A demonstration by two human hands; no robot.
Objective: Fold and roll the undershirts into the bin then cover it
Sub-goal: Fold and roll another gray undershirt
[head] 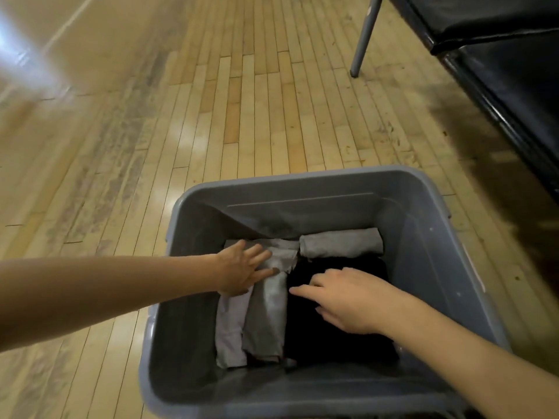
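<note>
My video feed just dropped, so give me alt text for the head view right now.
Both bare hands reach into an open grey plastic bin on a wooden floor: the left hand presses a grey rolled undershirt, the right hand rests on black folded fabric. Another grey roll lies at the far side; no lid shows.

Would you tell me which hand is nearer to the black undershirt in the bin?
Right. The right hand rests on the black undershirt; the left hand lies beside it on the grey roll.
</note>
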